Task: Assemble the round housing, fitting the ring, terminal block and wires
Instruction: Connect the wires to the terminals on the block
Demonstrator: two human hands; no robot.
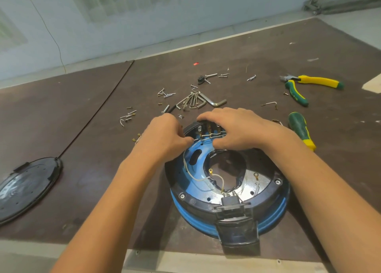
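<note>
Both hands at the terminal block (208, 129).
Wire (196, 139) pinched by left hand (165, 134), block gripped by right hand (231, 128); seating it likely follows.

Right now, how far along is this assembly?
Done: black ring sits on the blue housing, screws showing. In hand: right hand grips the terminal block, left hand beside it. Still to do: loose wires in the middle unconnected; black cover lies aside.

We've got a bright blue housing (273, 217) with a black ring (194, 202) on our dark brown table (103, 112), white wires (194, 176) inside. The pliers (309, 83) and screwdriver (301, 128) both have green-and-yellow handles. The lid (28, 188) is glossy black, speckled with small dots.
</note>
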